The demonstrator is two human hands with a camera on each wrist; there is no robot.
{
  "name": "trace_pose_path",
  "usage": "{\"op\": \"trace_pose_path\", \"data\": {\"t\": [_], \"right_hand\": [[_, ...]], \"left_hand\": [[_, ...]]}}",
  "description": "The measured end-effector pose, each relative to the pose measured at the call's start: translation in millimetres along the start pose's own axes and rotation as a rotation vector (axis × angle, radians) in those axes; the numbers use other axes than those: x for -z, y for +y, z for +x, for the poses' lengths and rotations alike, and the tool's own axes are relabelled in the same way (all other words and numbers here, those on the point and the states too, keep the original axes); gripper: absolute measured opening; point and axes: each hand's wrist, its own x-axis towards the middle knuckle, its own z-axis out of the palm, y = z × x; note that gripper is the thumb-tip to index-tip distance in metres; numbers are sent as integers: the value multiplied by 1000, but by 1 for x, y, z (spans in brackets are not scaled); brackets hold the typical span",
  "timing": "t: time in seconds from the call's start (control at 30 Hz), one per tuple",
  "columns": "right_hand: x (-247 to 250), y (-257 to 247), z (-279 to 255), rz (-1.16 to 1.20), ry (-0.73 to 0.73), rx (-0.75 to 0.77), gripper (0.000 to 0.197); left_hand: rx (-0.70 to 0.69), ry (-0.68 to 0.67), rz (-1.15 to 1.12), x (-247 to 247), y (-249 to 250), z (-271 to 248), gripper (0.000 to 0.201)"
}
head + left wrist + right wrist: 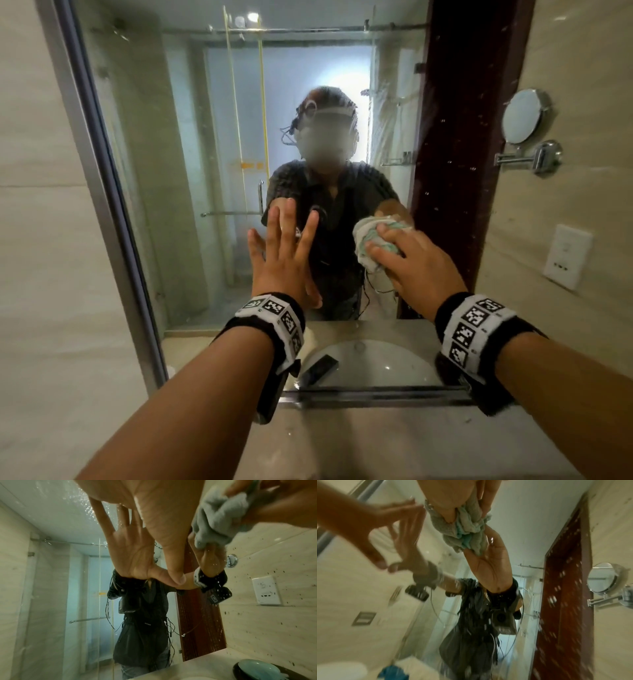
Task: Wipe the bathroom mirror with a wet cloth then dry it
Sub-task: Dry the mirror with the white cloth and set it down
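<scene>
while the left hand (282, 255) lies flat against the mirror (205, 137) with straight, spread fingers and holds nothing, the right hand (416, 263) presses a bunched cloth (371, 240) on the glass just beside it. its fingers curl around the cloth, and water drops speckle the mirror near the dark door reflection (462, 154).
</scene>
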Motion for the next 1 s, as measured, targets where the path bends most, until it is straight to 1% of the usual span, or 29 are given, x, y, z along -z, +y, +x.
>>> {"op": "trace_pose_path", "data": {"t": [0.07, 0.1, 0.2, 0.23, 0.27, 0.33, 0.37, 0.43, 0.5, 0.57, 0.63, 0.7, 0.77, 0.83, 0.9, 0.97, 1.0], "right_hand": [[-9, -3, -22, -10, -80, 95, 54], [-9, -3, -29, 1, -121, 116, 55], [7, 0, -26, 49, -191, 118, 50], [15, 1, -16, 62, -183, 90, 46], [23, 3, -3, 86, -145, 23, 43], [34, 5, 26, 148, -28, -167, 41], [36, 6, 38, 181, 29, -234, 41], [31, -1, 51, 212, 100, -271, 41], [18, -14, 47, 193, 112, -211, 41], [2, -28, 30, 158, 85, -92, 40], [-15, -38, 5, 120, 39, 31, 44], [-30, -41, -22, 103, -63, 132, 54], [-41, -40, -46, 102, -188, 203, 56], [-42, -37, -60, 92, -251, 248, 51], [-37, -33, -63, 60, -286, 277, 51], [-26, -29, -56, 9, -276, 220, 57], [-20, -27, -48, 8, -239, 145, 59]], "left_hand": [[0, 7, -8, -1, 0, 1, 143], [0, 10, -13, -1, -1, 1, 144], [-8, 13, -8, -1, -1, 0, 144], [-8, 13, -7, -1, -1, -1, 143], [-8, 14, -7, 0, -1, -1, 143], [-4, 19, -3, -1, 0, -2, 142], [-2, 22, 0, -2, 0, -2, 142], [-3, 33, 4, -4, 0, -1, 143], [-8, 43, 6, -6, -1, -2, 143], [-15, 51, -5, -8, -1, -3, 143], [-25, 55, -16, -9, -2, -4, 142], [-30, 57, -22, -9, -3, -5, 141], [-24, 54, -15, -9, -3, -5, 140], [-15, 60, -12, -9, -1, -6, 140], [-9, 89, -35, -10, 1, -8, 138], [-19, 122, -58, -13, 1, -12, 131], [-34, 131, -56, -17, 1, -16, 129]]}}
